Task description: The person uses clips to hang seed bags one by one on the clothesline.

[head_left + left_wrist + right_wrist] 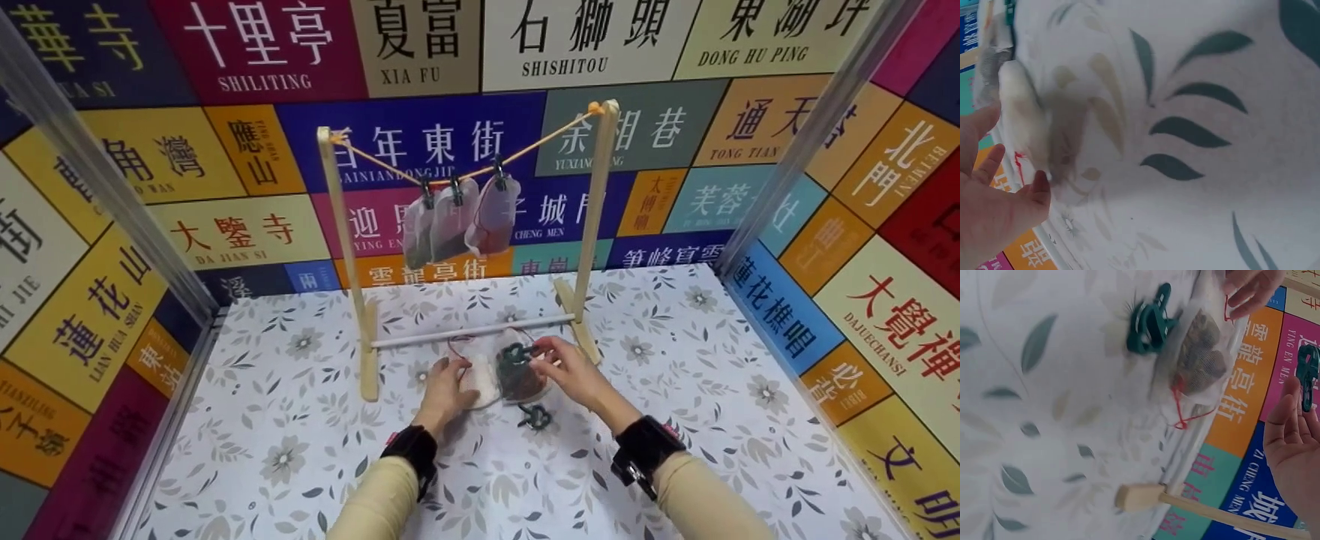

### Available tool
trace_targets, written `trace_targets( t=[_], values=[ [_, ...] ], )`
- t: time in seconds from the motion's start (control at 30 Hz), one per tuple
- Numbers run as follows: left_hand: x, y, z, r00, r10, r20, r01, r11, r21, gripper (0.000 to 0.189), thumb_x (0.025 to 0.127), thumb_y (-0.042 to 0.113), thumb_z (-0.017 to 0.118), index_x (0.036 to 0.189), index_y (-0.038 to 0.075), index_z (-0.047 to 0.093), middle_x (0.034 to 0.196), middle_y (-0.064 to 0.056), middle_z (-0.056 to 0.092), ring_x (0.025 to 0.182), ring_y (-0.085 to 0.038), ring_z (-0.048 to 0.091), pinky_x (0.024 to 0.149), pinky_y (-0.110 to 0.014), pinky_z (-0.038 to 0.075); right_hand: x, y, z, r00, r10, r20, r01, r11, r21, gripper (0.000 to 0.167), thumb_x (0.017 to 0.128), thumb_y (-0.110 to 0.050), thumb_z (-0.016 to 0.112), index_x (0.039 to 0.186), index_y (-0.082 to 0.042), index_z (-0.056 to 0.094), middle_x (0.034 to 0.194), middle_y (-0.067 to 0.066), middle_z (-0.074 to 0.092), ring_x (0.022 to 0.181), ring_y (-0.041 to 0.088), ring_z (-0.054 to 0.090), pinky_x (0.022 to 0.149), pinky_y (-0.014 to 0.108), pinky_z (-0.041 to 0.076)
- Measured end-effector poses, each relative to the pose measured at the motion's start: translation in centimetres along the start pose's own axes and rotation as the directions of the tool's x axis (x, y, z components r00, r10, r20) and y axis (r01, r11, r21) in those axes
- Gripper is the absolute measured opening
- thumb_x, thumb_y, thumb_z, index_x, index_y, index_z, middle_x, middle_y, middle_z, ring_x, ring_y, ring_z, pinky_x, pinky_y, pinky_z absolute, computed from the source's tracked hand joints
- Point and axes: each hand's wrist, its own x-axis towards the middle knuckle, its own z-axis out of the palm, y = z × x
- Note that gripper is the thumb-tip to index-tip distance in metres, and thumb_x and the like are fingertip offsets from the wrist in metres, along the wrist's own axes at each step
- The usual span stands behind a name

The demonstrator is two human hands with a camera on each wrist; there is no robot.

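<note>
My right hand (568, 371) pinches a dark green clip (1307, 377) between thumb and fingers, above a sheer drawstring pouch with brown contents (1202, 354). Just left of that pouch lies a whitish pouch (486, 381) with a red cord, its filling pale. Against its left side rests my left hand (445, 391), the fingers loosely spread; in the left wrist view the fingertips touch the whitish pouch (1021, 112). A second green clip (535, 417) lies on the cloth, in front of the brown-filled pouch.
A wooden frame with two posts (600, 195) and a white bottom bar (472, 331) stands behind the hands. An orange cord (555, 136) sags between the post tops; several pouches (454, 225) hang from it by dark clips. Sign-printed walls (217, 232) enclose the leaf-patterned cloth (285, 457).
</note>
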Motion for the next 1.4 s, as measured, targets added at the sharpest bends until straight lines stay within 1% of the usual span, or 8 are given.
trace_targets(
  t=[0.3, 0.53, 0.73, 0.9, 1.1, 1.23, 1.3, 1.4],
  values=[
    [0.1, -0.4, -0.4, 0.988, 0.022, 0.154, -0.023, 1.0, 0.009, 0.072, 0.068, -0.004, 0.072, 0.137, -0.002, 0.052, 0.139, -0.031, 0.046, 0.128, -0.043, 0.05, 0.108, -0.05, 0.045, 1.7, -3.0, -3.5, 0.984, -0.161, -0.076, 0.141, 0.964, -0.224, 0.022, 0.096, -0.013, 0.065, 0.11, 0.004, 0.064, 0.09, 0.017, 0.073, 0.074, 0.027, 0.07, 0.065, 0.03, 0.056],
    [0.1, 1.7, -2.7, 0.969, 0.236, 0.079, -0.242, 0.967, 0.082, 0.039, 0.087, 0.014, 0.071, 0.122, -0.001, 0.066, 0.111, -0.019, 0.066, 0.105, -0.034, 0.065, 0.094, -0.046, 0.052, 3.0, -6.6, -7.0, 0.964, -0.241, -0.115, 0.183, 0.91, -0.371, 0.019, 0.095, -0.011, 0.066, 0.108, 0.002, 0.066, 0.097, 0.018, 0.073, 0.079, 0.029, 0.07, 0.07, 0.04, 0.059],
    [0.7, 6.1, -5.1, 0.894, 0.446, 0.042, -0.446, 0.881, 0.154, 0.017, 0.096, 0.007, 0.063, 0.108, 0.007, 0.075, 0.105, -0.01, 0.074, 0.097, -0.024, 0.07, 0.086, -0.037, 0.057, 4.5, -10.6, -10.5, 0.921, -0.379, -0.091, 0.285, 0.814, -0.506, 0.017, 0.093, -0.007, 0.065, 0.106, 0.004, 0.066, 0.101, 0.02, 0.072, 0.089, 0.033, 0.07, 0.079, 0.043, 0.059],
    [1.7, 10.8, -7.1, 0.854, 0.52, 0.021, -0.515, 0.837, 0.185, 0.016, 0.099, 0.01, 0.06, 0.112, 0.009, 0.069, 0.103, -0.008, 0.075, 0.093, -0.022, 0.072, 0.082, -0.034, 0.059, 5.5, -15.0, -12.8, 0.907, -0.417, -0.057, 0.279, 0.698, -0.66, 0.014, 0.096, -0.009, 0.063, 0.105, 0.001, 0.065, 0.099, 0.017, 0.072, 0.085, 0.031, 0.071, 0.075, 0.04, 0.06],
    [3.8, 16.2, -9.2, 0.794, 0.608, -0.003, -0.586, 0.766, 0.265, 0.02, 0.101, 0.011, 0.056, 0.12, 0.009, 0.05, 0.094, -0.01, 0.071, 0.084, -0.027, 0.072, 0.071, -0.039, 0.059, 7.5, -18.6, -14.6, 0.865, -0.501, -0.032, 0.263, 0.506, -0.821, 0.014, 0.095, -0.01, 0.065, 0.101, 0.003, 0.066, 0.095, 0.018, 0.073, 0.079, 0.033, 0.071, 0.07, 0.041, 0.06],
    [5.0, 19.1, -10.4, 0.759, 0.65, -0.039, -0.598, 0.719, 0.353, 0.023, 0.101, 0.011, 0.056, 0.122, 0.007, 0.049, 0.1, -0.01, 0.069, 0.09, -0.027, 0.071, 0.073, -0.04, 0.059, 8.5, -19.8, -15.5, 0.858, -0.512, -0.051, 0.223, 0.459, -0.86, 0.016, 0.096, -0.011, 0.063, 0.096, 0.004, 0.066, 0.09, 0.018, 0.073, 0.074, 0.034, 0.07, 0.069, 0.042, 0.06],
    [5.6, 20.4, -10.9, 0.763, 0.642, -0.075, -0.573, 0.725, 0.382, 0.027, 0.101, 0.012, 0.057, 0.126, 0.007, 0.049, 0.105, -0.01, 0.07, 0.093, -0.026, 0.071, 0.075, -0.04, 0.06, 8.9, -20.1, -15.9, 0.863, -0.502, -0.065, 0.203, 0.461, -0.864, 0.016, 0.096, -0.011, 0.063, 0.095, 0.005, 0.066, 0.088, 0.019, 0.073, 0.072, 0.034, 0.07, 0.067, 0.04, 0.061],
    [6.2, 21.9, -11.3, 0.793, 0.597, -0.123, -0.514, 0.763, 0.391, 0.029, 0.101, 0.017, 0.058, 0.128, 0.009, 0.05, 0.106, -0.01, 0.072, 0.091, -0.027, 0.073, 0.075, -0.041, 0.06, 9.3, -20.7, -16.3, 0.87, -0.487, -0.084, 0.181, 0.471, -0.863, 0.016, 0.096, -0.011, 0.062, 0.095, 0.005, 0.065, 0.088, 0.02, 0.073, 0.072, 0.036, 0.071, 0.066, 0.04, 0.061]
  ],
)
